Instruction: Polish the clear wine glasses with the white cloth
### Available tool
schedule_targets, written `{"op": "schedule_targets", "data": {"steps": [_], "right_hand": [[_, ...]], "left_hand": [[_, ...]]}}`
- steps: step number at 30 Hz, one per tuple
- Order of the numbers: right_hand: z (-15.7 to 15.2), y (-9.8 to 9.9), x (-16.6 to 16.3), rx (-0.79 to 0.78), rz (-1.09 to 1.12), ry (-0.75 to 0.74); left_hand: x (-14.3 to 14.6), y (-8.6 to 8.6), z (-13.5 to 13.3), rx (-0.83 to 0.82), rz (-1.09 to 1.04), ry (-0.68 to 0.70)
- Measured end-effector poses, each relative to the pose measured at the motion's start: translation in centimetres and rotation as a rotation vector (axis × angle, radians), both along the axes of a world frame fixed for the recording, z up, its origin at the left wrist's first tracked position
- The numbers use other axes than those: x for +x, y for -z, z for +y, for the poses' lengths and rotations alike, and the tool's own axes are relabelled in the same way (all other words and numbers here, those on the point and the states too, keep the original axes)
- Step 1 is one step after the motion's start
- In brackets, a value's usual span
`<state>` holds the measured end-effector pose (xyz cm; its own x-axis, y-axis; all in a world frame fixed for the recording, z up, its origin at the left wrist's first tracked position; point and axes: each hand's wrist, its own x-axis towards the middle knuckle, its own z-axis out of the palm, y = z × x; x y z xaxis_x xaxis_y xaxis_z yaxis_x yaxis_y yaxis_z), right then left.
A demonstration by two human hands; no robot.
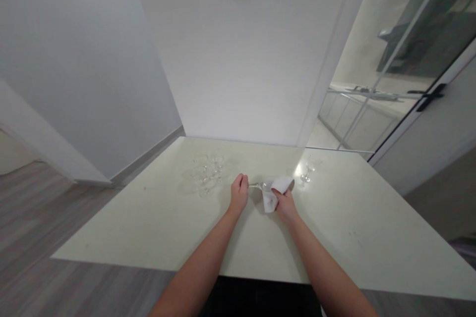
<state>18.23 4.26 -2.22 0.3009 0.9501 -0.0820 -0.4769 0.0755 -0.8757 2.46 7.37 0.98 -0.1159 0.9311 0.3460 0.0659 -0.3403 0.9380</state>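
Observation:
My left hand is closed round the foot end of a clear stemmed glass, which lies sideways above the table between my hands. In my right hand is a white cloth, gripped against the bowl of that glass. The cloth covers most of the bowl and hangs down below it; whether it is fabric or paper I cannot make out. To the left of my left hand stands a group of several clear glasses. Beyond my right hand, another clear stemmed glass stands in a bright reflection.
A pale, glossy table spreads under both hands, its far edge against a white wall. At the right is a glazed door with a black handle. Wood-look flooring shows past the table's left edge.

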Motion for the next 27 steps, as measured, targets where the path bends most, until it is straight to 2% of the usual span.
{"op": "schedule_targets", "data": {"steps": [3,6,10,12,16,18,20,24,27], "right_hand": [[0.0,-0.2,0.2,0.003,0.058,0.024],[-0.5,-0.6,-0.1,0.02,0.065,-0.06],[-1.3,-1.3,-0.5,0.143,-0.144,-0.148],[-1.3,-1.4,-0.3,0.181,-0.189,-0.108],[-0.6,-0.6,0.6,0.119,-0.152,0.022],[-0.4,0.1,0.9,0.093,-0.186,0.049],[-0.4,0.5,0.8,0.119,-0.292,0.025],[-1.1,-0.4,0.1,0.317,-0.571,-0.162],[-1.7,-1.3,-0.3,0.383,-0.622,-0.279]], "left_hand": [[0.5,0.2,0.3,-0.165,-0.186,0.099],[1.0,0.5,0.0,-0.271,-0.23,0.276],[1.5,0.4,-0.9,-0.218,-0.118,0.466],[1.4,0.1,-1.2,-0.174,-0.059,0.55],[1.2,-0.5,-1.6,-0.044,0.076,0.665],[1.2,-0.5,-1.6,0.003,0.141,0.641],[1.2,-0.2,-1.5,-0.005,0.148,0.56],[1.1,0.1,-1.2,-0.035,-0.055,0.382],[0.8,0.0,-0.8,-0.057,-0.173,0.339]]}}
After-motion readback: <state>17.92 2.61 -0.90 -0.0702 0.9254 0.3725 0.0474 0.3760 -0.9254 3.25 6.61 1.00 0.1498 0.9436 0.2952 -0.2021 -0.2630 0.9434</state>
